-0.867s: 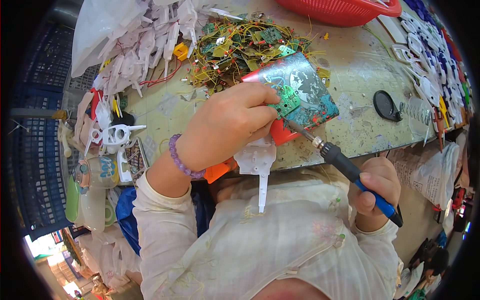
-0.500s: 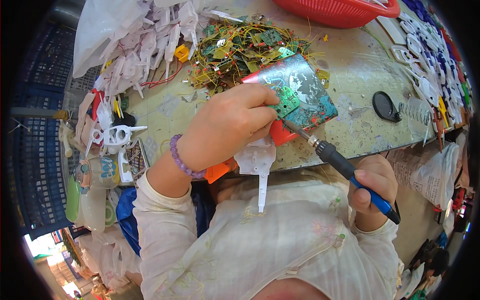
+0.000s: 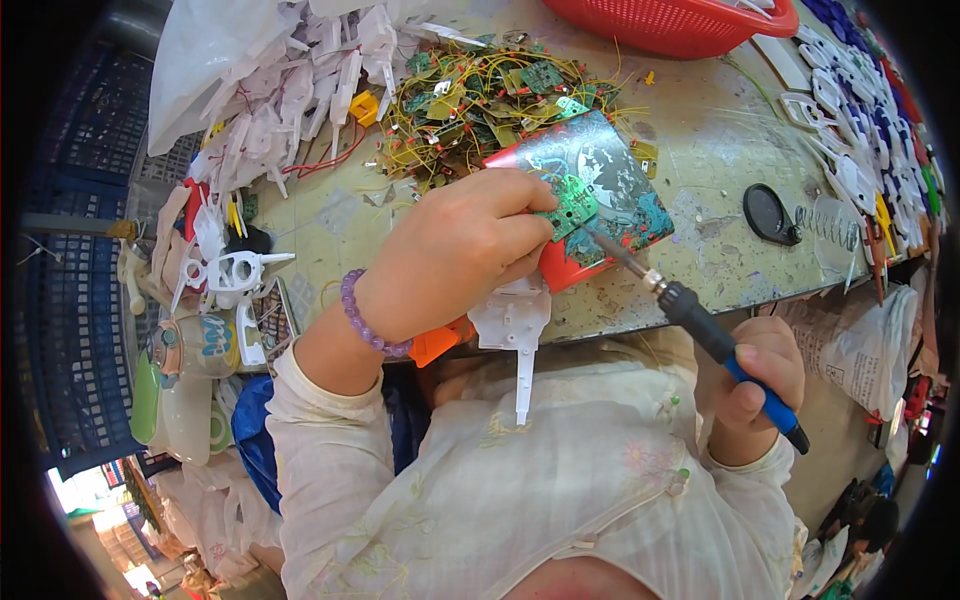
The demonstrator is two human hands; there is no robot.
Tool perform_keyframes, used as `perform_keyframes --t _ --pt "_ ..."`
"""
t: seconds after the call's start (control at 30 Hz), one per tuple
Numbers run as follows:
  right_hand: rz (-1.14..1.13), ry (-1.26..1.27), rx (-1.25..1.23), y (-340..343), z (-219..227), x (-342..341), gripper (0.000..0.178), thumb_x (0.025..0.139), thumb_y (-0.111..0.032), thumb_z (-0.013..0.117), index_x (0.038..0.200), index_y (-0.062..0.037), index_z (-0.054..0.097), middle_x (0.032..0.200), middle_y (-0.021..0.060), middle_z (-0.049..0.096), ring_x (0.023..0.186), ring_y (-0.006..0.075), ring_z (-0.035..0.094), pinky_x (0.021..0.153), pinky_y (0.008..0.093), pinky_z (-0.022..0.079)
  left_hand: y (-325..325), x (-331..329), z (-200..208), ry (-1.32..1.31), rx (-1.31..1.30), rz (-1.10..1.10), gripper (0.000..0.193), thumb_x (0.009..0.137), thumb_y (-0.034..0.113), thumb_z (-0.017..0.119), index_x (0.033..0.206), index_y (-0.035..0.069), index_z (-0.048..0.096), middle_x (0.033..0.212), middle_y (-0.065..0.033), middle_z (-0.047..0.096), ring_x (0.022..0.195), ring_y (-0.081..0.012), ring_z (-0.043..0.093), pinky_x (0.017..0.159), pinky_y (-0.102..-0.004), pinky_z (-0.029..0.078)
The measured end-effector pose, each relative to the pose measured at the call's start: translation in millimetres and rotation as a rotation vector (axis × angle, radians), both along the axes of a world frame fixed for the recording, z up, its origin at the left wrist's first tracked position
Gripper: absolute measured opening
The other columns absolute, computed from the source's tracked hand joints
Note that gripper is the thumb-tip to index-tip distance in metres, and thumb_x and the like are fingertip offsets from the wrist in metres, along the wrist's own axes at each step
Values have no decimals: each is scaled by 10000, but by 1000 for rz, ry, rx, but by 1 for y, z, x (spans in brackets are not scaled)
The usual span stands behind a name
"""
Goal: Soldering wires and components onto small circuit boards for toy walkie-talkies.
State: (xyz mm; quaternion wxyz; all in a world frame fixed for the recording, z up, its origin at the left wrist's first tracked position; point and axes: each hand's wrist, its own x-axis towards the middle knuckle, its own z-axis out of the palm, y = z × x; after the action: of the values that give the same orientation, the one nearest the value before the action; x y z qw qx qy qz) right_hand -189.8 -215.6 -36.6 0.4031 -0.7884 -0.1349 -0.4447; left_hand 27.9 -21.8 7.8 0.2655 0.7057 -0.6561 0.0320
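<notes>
Over the near part of the desk, both hands are working close to a red-sided block with a dark, flaked, splattered top. The left hand is pinching a small green circuit board at its left side, fingers bunched narrowly together; the board is sitting over the block's top, toward its left side. A purple bead bracelet is circling the left wrist. The right hand is gripping a soldering iron by its blue rear section, fingers closed around it. The iron is slanting up and leftward, its tip pointing at the board's lower right edge; whether tip and board are touching cannot be told.

Below the left hand, a white plastic housing is projecting past the desk's near edge, its narrow stem pointing toward the person; whether the fingers are also holding it cannot be told. An orange piece is showing just left of it, under the wrist.

Behind the block, a heap of circuit boards with yellow wires is lying on the desk. To its left, white plastic parts are piling up. A red basket is standing at the far side. To the right, a black round cap is lying near a coil spring.
</notes>
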Motion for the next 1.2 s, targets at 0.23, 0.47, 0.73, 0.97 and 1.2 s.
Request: perform_keyframes --t 0.23,0.47,0.73,0.97,1.2 --pt "-409 -177 287 -38 -11 -22 362 952 -360 489 1009 -8 549 684 73 527 545 132 442 493 275 375 -5 1 2 12 -15 -34 185 627 -2 713 793 12 634 932 -103 629 894 -276 626 760 -352 521" --pt "-947 -488 627 -136 54 -82 290 910 -260 544 813 6 607 563 0 435 471 73 370 449 213 270 -5 -2 5 -26 -59 -40 135 665 11 680 779 7 608 922 -90 607 858 -275 613 724 -349 513" --pt "-929 -74 647 -177 65 -75 248 880 -258 608 767 -39 631 618 -35 495 521 22 389 462 178 250 -8 -6 6 -36 -31 17 127 670 17 687 782 15 628 927 -91 619 878 -275 619 753 -346 522" --pt "-899 386 486 -172 12 -31 282 876 -280 645 957 -10 646 705 -37 520 623 35 437 541 194 316 -7 -7 11 -20 -92 45 173 670 52 702 833 33 648 945 -94 627 889 -278 612 770 -368 508" --pt "-812 -161 820 -82 -52 -20 282 923 -90 533 1182 -10 454 878 0 488 663 40 414 589 167 336 -18 -26 15 -13 -146 309 270 712 148 706 955 45 645 920 -95 618 825 -277 594 718 -365 498"
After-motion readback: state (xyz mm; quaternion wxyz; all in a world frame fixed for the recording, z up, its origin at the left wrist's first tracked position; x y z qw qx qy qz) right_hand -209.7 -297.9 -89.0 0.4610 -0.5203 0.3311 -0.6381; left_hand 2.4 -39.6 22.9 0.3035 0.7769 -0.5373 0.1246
